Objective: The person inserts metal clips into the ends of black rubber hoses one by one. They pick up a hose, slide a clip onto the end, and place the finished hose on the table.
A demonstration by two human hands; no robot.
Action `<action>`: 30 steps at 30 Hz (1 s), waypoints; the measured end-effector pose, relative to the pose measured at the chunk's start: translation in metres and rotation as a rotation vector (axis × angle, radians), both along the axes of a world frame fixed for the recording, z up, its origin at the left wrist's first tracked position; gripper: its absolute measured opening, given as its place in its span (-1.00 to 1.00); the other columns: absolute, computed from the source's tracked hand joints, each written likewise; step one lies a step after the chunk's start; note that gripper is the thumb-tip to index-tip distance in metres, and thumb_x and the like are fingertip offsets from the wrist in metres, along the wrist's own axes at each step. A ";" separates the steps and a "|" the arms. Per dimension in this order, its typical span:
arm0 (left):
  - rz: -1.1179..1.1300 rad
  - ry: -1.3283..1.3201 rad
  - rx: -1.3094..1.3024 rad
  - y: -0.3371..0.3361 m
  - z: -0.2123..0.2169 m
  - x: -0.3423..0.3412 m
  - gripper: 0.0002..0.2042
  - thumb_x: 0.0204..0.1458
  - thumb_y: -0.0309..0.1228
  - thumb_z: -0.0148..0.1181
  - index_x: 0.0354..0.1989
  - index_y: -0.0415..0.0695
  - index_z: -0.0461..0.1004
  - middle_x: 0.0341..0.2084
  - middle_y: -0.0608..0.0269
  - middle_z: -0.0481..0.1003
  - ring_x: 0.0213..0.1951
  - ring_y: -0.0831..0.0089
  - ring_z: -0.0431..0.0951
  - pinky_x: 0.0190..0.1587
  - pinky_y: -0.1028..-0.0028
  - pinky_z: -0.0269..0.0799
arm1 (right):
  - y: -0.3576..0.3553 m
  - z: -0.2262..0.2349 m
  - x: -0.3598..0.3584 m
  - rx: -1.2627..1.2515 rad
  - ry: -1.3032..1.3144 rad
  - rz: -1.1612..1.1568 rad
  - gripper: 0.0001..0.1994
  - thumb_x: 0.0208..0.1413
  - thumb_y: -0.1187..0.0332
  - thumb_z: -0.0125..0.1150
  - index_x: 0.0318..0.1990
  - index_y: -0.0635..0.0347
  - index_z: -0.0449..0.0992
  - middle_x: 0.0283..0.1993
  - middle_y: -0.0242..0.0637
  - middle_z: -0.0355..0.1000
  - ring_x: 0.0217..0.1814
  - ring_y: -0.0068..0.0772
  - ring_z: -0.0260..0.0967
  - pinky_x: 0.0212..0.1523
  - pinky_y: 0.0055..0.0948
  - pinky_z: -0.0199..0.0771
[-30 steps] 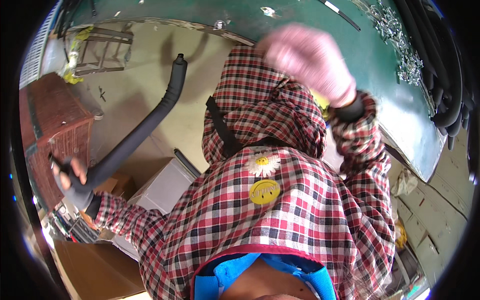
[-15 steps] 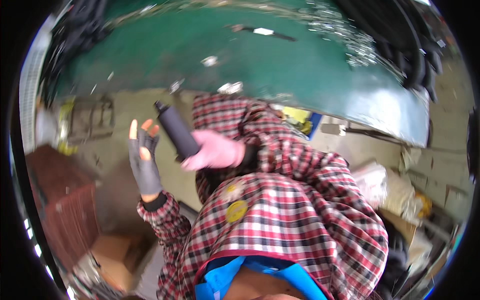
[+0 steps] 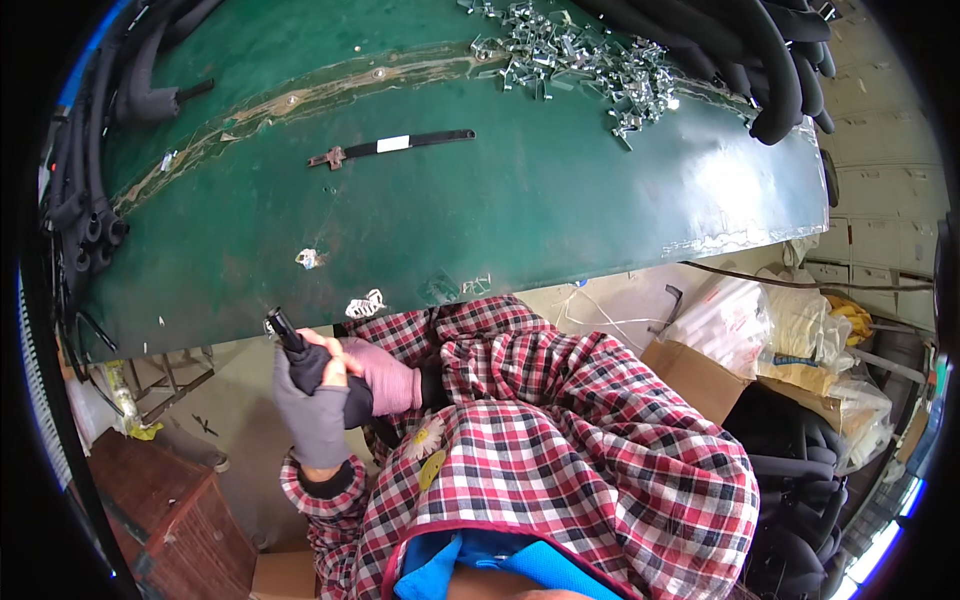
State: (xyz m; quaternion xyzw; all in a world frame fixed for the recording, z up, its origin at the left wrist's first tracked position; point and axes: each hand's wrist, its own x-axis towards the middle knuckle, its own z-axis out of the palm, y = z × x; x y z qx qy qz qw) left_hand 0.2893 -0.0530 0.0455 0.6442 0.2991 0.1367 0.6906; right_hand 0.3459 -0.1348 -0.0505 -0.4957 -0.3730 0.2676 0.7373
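My left hand [image 3: 312,408], in a grey fingerless glove, and my right hand [image 3: 384,373], in a pink glove, both grip a black foam tube [image 3: 308,362] just below the front edge of a green table [image 3: 520,210]. The tube's narrow metal-tipped end [image 3: 277,324] pokes up past my fingers toward the table edge. My red checked sleeves fill the lower middle of the view.
A heap of small metal clips [image 3: 585,55] lies at the table's far side, with a black strap tool [image 3: 395,146] in the middle. Black foam tubes [image 3: 95,170] hang off the left and lie at the far right [image 3: 770,60]. Bags and a cardboard box [image 3: 700,375] stand at right.
The view swung back toward the table. My left hand, open beside the tube half a second ago, has closed on it, and both hands now hold it lower, near the table edge.
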 end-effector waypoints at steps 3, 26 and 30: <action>-0.064 0.011 0.158 -0.007 -0.003 -0.019 -0.71 0.08 -0.64 0.09 -0.02 -0.20 0.28 -0.42 0.22 0.46 -0.36 0.44 0.54 -0.14 0.43 0.45 | 0.001 -0.022 -0.005 -0.099 -0.146 0.084 -0.70 -0.20 0.29 0.45 -0.31 0.12 0.47 -0.36 -0.20 0.50 -0.24 -0.03 0.52 -0.22 -0.24 0.50; 0.053 0.022 0.360 0.013 -0.032 -0.007 -0.71 0.10 -0.69 0.16 -0.03 -0.17 0.34 -0.48 0.42 0.35 -0.59 0.69 0.35 -0.56 0.63 0.31 | -0.040 0.123 0.469 -0.959 -1.206 -0.823 -0.85 0.08 0.23 0.23 -0.23 -0.11 0.68 -0.20 -0.22 0.60 -0.13 -0.01 0.55 -0.09 -0.16 0.58; 0.243 0.046 0.225 0.006 -0.014 -0.019 -0.79 0.04 -0.66 0.23 -0.16 -0.23 0.41 -0.43 0.34 0.40 -0.39 0.58 0.40 -0.24 0.53 0.40 | -0.010 0.165 0.322 -0.414 -0.476 -0.179 -0.89 0.27 0.53 0.14 -0.15 0.32 0.59 -0.35 -0.42 0.55 -0.36 -0.72 0.41 -0.32 -0.67 0.47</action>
